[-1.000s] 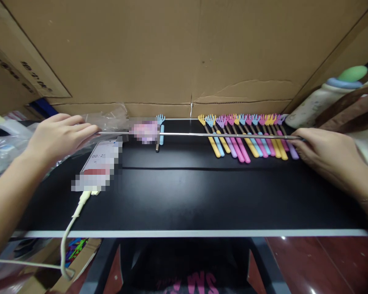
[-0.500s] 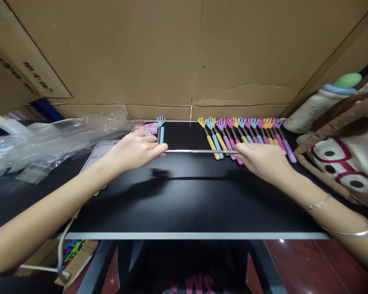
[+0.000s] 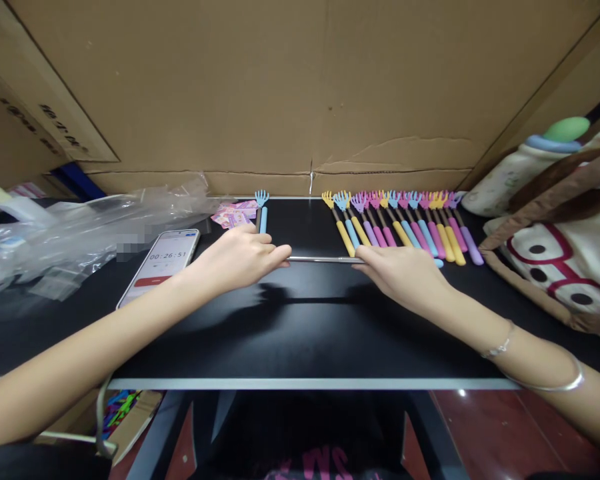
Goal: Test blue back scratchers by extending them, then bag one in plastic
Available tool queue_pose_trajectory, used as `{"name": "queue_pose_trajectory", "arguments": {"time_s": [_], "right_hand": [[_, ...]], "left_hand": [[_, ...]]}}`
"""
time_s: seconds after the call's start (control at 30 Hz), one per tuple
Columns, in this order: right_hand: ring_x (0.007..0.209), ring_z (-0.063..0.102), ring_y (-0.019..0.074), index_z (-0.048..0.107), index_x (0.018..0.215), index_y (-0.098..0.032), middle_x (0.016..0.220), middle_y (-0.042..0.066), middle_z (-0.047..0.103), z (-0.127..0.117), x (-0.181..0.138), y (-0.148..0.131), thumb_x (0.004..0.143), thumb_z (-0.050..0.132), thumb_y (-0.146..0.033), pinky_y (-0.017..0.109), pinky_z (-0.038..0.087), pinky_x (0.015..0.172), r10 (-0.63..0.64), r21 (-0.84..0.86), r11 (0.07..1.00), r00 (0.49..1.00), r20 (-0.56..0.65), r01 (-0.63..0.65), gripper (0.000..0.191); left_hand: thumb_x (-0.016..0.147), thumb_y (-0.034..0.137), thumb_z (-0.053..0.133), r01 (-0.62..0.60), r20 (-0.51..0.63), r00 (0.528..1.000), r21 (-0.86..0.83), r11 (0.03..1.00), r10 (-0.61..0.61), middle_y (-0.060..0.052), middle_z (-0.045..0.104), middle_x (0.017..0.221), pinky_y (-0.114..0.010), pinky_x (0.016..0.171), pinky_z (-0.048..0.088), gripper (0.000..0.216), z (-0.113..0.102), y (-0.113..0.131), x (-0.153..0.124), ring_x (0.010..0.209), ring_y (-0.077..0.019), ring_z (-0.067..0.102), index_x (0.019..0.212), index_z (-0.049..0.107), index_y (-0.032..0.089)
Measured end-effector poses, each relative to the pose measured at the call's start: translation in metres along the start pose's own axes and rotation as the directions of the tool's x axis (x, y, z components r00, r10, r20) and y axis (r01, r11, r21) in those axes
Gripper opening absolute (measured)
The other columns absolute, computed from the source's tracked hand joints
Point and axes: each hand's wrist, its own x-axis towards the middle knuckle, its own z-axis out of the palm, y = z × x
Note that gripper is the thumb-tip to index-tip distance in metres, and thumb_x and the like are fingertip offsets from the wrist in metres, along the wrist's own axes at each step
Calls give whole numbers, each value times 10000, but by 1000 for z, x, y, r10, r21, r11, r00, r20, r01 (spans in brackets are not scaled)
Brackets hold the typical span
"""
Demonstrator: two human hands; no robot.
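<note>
My left hand (image 3: 240, 257) and my right hand (image 3: 400, 270) each pinch one end of a thin telescopic metal rod (image 3: 323, 259), held level just above the black table (image 3: 300, 320). Only a short stretch of rod shows between the two hands. A blue handle tip (image 3: 439, 263) pokes out past my right hand. Behind my right hand lies a row of several small back scratchers (image 3: 400, 227) with yellow, blue, purple and pink handles. A single blue back scratcher (image 3: 263, 212) lies apart, behind my left hand.
A phone (image 3: 161, 263) showing a timer lies left of my left hand, with crumpled clear plastic bags (image 3: 80, 227) beyond it. Pink paper labels (image 3: 233, 215) sit by the lone blue scratcher. A cardboard wall (image 3: 300, 93) backs the table; a cloth bag (image 3: 565, 253) stands at right.
The rod was long, stretched between hands far apart. Both hands have moved inward and the rod has collapsed to a short length between them.
</note>
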Motion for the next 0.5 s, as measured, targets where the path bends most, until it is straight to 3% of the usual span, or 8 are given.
{"name": "queue_pose_trajectory", "arguments": {"time_s": [0.27, 0.5], "right_hand": [[528, 537, 138, 601, 844, -207, 649, 25, 639, -4, 18, -30, 1013, 318, -320, 273, 148, 484, -16, 4, 1000, 997, 77, 15, 348], [554, 540, 136, 615, 847, -190, 651, 27, 627, -5, 20, -30, 1010, 345, -309, 280, 145, 488, -16, -4, 1000, 999, 38, 17, 338]], "left_hand": [[978, 307, 479, 3, -40, 999, -23, 1000, -3, 7, 484, 488, -291, 506, 273, 309, 7, 25, 26, 441, -148, 491, 704, 554, 186], [982, 316, 470, 41, -40, 998, -34, 999, -42, 6, 498, 512, -280, 516, 276, 311, 4, 25, 27, 461, -149, 505, 711, 550, 186]]}}
